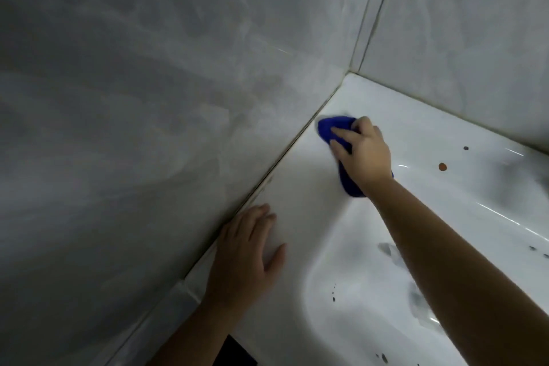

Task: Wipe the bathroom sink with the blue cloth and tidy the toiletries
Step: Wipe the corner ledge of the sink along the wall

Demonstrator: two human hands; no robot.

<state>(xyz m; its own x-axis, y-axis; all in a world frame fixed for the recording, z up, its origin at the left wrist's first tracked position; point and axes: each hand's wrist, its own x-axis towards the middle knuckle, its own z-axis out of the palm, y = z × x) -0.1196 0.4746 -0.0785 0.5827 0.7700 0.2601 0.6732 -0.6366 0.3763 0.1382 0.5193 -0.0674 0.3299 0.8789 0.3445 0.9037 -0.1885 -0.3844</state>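
The white sink (421, 128) fills the lower right, set into a corner of grey tiled walls. My right hand (364, 151) presses the blue cloth (329, 128) onto the sink's flat rim near the back left corner, fingers spread over it. Part of the cloth also shows below my wrist. My left hand (249, 249) rests flat on the left rim beside the wall, fingers straight. No toiletries are in view.
Grey tiled walls (148, 98) stand to the left and behind the sink. A brown spot (442, 167) and a dark spot (465, 148) mark the back rim. Dark specks (334, 296) dot the basin. The right edge is blurred.
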